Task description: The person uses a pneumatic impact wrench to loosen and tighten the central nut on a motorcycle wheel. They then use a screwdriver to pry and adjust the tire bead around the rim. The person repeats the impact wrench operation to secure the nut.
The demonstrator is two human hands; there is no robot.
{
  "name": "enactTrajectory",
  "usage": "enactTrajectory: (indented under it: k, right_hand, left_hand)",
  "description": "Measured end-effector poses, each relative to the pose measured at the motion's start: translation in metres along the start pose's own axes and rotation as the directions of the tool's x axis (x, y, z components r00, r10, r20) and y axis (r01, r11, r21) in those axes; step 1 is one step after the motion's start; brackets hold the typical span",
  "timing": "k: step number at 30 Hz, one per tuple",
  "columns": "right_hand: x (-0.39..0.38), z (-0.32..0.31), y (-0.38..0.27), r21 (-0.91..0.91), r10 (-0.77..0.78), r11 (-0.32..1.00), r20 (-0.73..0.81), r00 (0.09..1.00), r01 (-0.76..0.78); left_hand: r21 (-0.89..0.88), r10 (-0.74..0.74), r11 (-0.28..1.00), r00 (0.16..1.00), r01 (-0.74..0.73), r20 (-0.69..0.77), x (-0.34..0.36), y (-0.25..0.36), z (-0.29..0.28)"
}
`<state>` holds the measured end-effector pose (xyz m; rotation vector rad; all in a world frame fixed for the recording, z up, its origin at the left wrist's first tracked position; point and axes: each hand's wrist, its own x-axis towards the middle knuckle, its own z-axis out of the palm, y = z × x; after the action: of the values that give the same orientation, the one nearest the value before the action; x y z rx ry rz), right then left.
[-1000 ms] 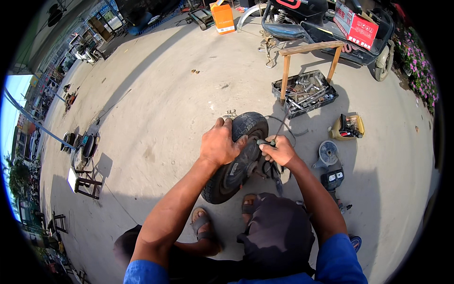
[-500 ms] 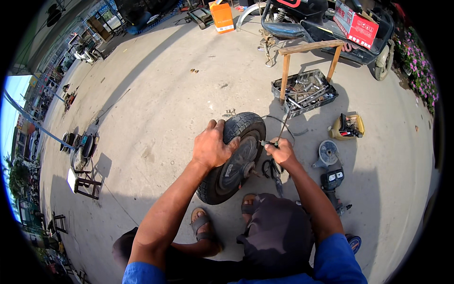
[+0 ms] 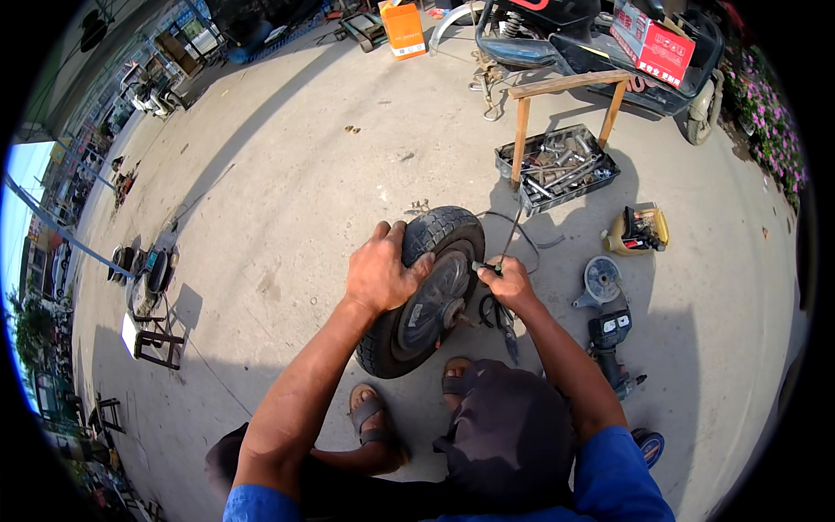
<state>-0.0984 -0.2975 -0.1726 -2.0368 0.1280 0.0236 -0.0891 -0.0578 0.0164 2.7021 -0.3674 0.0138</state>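
Note:
A black scooter wheel, with a dark hub and a short axle, stands tilted on the concrete before my feet. My left hand grips the tyre from its upper left, fingers over the tread and thumb on the sidewall. At the wheel's right side my right hand is closed round a thin-rod tool with a short dark handle; the rod points up and away. The handle's end is close to the tyre, and I cannot tell whether they touch. Black-handled pliers or cutters lie below my right hand.
An open crate of sockets and metal tools stands ahead right, beneath a wooden frame. A cut yellow container, a grey metal part and a power tool lie rightward. A scooter and an orange box are beyond.
Both hands and the wheel have shifted slightly left in the picture. The right hand's tool handle is turned a little, and both grips stay closed.

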Motion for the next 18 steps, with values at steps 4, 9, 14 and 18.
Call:
enactTrajectory:
  k: [4,9,14,18]
  right_hand:
    - [-0.006,0.002,-0.009,-0.022,-0.046,0.999,0.031,0.998,0.047]
    - [-0.005,0.010,0.004,0.026,-0.076,0.997,-0.033,0.997,0.076]
    - [-0.004,0.009,-0.001,-0.086,-0.111,0.990,0.009,0.994,0.112]
    - [-0.006,0.002,-0.001,-0.018,-0.139,0.990,0.027,0.990,0.140]
  left_hand:
    - [-0.003,0.002,1.000,1.000,-0.002,0.000,0.000,-0.002,-0.001]
    - [0.004,0.015,1.000,1.000,-0.015,-0.003,0.001,0.001,0.002]
    - [0.020,-0.002,1.000,1.000,0.002,0.027,0.000,0.004,-0.001]
    - [0.022,0.030,0.999,1.000,-0.030,-0.001,-0.001,0.004,0.002]
